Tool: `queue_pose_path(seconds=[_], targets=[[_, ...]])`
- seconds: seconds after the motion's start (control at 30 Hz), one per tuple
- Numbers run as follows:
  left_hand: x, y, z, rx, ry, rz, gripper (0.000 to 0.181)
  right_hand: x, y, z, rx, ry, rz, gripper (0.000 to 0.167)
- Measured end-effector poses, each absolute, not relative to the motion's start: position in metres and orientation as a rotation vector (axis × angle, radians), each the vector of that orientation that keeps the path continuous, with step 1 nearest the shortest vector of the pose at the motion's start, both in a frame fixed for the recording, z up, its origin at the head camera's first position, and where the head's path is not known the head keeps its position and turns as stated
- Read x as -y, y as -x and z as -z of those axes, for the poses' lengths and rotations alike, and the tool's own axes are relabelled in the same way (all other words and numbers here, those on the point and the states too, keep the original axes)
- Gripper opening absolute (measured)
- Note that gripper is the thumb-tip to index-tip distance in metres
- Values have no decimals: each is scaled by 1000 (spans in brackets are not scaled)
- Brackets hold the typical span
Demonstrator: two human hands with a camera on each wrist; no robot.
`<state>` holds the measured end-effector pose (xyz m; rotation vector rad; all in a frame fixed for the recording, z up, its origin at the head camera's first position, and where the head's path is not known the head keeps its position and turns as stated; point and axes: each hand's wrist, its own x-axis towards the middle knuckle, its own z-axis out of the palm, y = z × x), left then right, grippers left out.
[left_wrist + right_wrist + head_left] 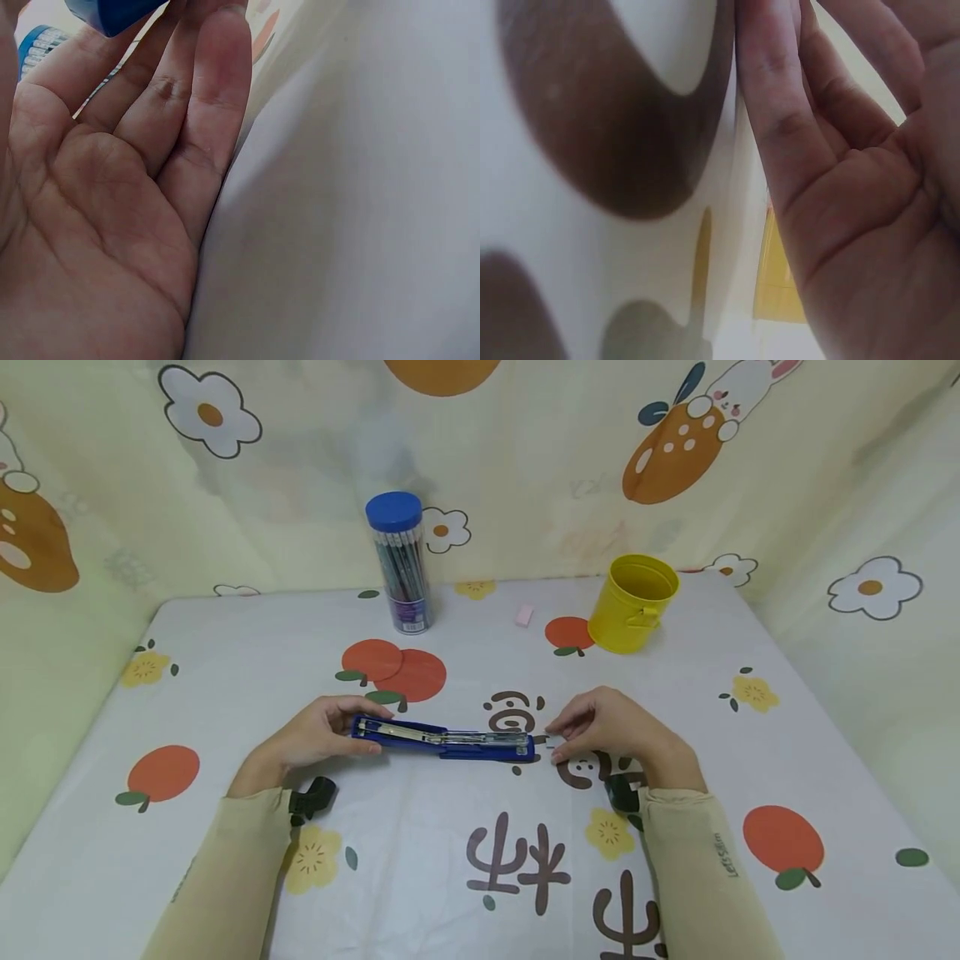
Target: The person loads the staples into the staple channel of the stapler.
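A blue stapler point(442, 739) lies opened out lengthwise, its metal channel facing up, in the middle of the head view. My left hand point(318, 731) grips its left end between thumb and fingers. In the left wrist view a blue corner of the stapler point(112, 13) shows above the fingers. Just off the stapler's right end, my right hand point(611, 731) has thumb and fingertips bent toward each other. A small silvery strip point(552, 742) shows between them, too small to make out clearly. The right wrist view shows the right palm point(862, 217) and fingers, with the fingertips out of frame.
Behind the stapler stands a clear tub of pencils point(402, 564) with a blue lid. A yellow bucket point(630, 610) stands at the back right, and a small pink eraser point(524, 616) lies between them. A printed white cloth point(405, 877) covers the table; a patterned curtain hangs behind.
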<state>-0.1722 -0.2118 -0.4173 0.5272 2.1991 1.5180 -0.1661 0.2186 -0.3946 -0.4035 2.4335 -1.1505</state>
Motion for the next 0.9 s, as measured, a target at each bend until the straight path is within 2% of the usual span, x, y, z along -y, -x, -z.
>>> queue_pose_path(seconds=[0.47,0.9], targets=[[212,172,415,-2193,-509,-1513,47,-215,167,396,-2467,399,1100,21],[212,172,416,-2165,-514,-1538,48,-214,168,397,-2487,396,1066,19]])
